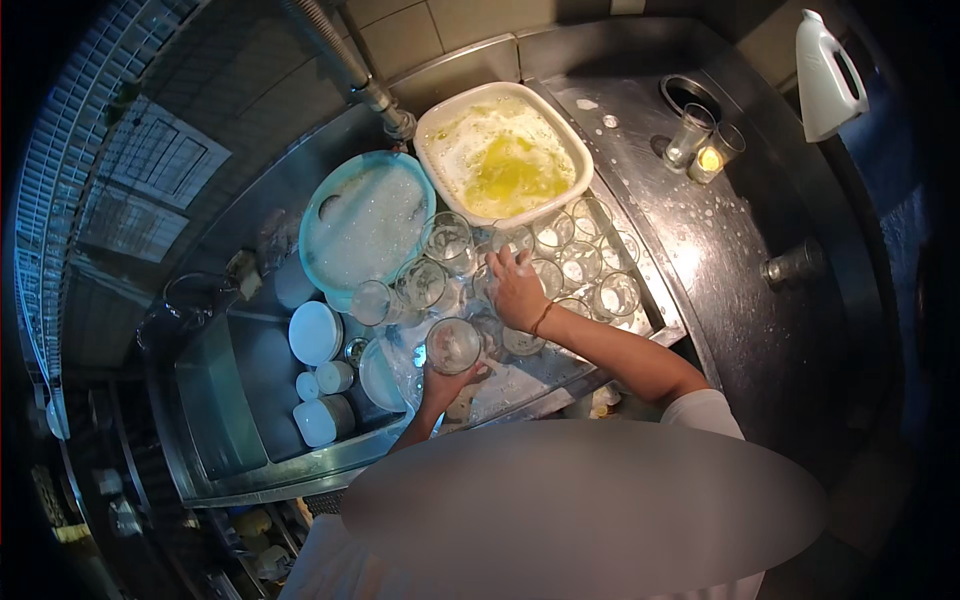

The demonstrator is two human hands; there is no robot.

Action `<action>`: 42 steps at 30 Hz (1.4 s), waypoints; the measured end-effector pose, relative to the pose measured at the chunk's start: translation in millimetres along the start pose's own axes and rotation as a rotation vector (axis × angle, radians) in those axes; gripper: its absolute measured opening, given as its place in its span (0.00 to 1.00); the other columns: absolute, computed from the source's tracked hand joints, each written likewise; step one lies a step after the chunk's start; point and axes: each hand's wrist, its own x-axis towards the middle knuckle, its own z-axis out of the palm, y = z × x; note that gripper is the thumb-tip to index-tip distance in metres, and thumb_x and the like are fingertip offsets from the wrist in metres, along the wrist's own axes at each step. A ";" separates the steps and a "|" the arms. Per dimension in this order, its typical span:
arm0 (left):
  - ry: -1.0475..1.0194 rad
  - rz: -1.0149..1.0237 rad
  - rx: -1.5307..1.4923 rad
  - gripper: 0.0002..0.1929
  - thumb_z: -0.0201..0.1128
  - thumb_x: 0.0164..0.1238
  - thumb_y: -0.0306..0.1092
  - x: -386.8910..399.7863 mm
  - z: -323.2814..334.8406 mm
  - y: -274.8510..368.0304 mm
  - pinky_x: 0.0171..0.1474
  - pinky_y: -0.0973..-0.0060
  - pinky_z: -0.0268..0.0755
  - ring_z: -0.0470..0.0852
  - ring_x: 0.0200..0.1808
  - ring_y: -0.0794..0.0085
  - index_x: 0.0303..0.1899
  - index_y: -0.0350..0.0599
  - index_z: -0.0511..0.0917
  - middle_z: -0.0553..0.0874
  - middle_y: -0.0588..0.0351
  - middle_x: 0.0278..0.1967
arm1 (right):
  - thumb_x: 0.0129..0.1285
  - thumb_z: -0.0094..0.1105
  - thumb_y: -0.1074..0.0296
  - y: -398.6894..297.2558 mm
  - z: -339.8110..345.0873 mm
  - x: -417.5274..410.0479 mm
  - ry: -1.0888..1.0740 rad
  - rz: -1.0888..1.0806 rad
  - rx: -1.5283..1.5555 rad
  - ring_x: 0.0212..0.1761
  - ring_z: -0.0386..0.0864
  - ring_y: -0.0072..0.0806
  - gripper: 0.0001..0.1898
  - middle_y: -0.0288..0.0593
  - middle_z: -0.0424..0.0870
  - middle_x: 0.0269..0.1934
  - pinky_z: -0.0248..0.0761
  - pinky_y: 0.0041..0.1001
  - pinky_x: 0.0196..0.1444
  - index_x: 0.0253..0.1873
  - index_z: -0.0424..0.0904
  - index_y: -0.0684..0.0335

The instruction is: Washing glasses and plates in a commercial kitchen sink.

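My left hand (450,386) holds a drinking glass (453,346) from below, its open mouth facing up towards me. My right hand (517,292) reaches over a group of wet glasses, fingers bent and at the near rim of one glass (513,235). Whether it grips that glass is hard to see. Around the hands, several more clear glasses (581,262) stand close together on a metal drainboard (517,382). To the left of them are a tall glass (426,283) and a tilted glass (373,302).
Behind the glasses stand a turquoise basin (305,251) of suds and a cream basin (585,169) with foamy yellow-green liquid. White dishes (315,334) sit in the sink (217,405) at left. Two glasses (688,135) and a lying glass (793,264) rest on the right counter (720,232).
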 end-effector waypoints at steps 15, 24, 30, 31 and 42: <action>0.003 0.087 0.087 0.39 0.72 0.59 0.35 41.2 28.9 29.2 0.62 0.68 0.68 0.78 0.60 0.59 0.68 0.34 0.60 0.78 0.41 0.58 | 0.64 0.50 0.55 -17.3 -43.1 -64.4 -0.363 0.006 -0.025 0.61 0.65 0.43 0.17 0.48 0.74 0.60 0.55 0.49 0.58 0.47 0.85 0.57; -0.022 0.140 0.207 0.27 0.59 0.69 0.37 56.2 20.7 -29.3 0.54 0.62 0.73 0.82 0.51 0.48 0.62 0.28 0.66 0.83 0.36 0.48 | 0.55 0.57 0.59 122.9 -39.1 101.5 0.238 0.238 0.448 0.43 0.81 0.55 0.16 0.65 0.79 0.42 0.77 0.45 0.47 0.43 0.79 0.63; -0.187 -0.076 0.033 0.15 0.59 0.72 0.32 1.3 -36.7 -33.3 0.50 0.78 0.74 0.82 0.46 0.75 0.55 0.36 0.77 0.83 0.55 0.46 | 0.45 0.67 0.56 183.3 52.2 127.2 -0.124 0.493 0.591 0.54 0.80 0.46 0.30 0.56 0.82 0.51 0.73 0.35 0.59 0.56 0.78 0.60; -0.149 -0.109 0.000 0.15 0.59 0.72 0.31 -23.2 -60.1 -26.6 0.49 0.78 0.74 0.82 0.46 0.74 0.55 0.36 0.77 0.83 0.55 0.46 | 0.45 0.70 0.57 171.6 25.7 128.3 -0.056 0.488 0.870 0.55 0.80 0.45 0.29 0.53 0.83 0.50 0.73 0.34 0.58 0.55 0.78 0.60; 0.066 -0.452 -0.079 0.15 0.57 0.75 0.41 -68.1 -95.5 10.7 0.45 0.77 0.76 0.84 0.42 0.75 0.53 0.41 0.76 0.85 0.56 0.43 | 0.53 0.61 0.68 436.1 -45.5 -4.3 0.553 1.068 0.161 0.49 0.81 0.51 0.25 0.50 0.82 0.47 0.76 0.43 0.51 0.58 0.72 0.56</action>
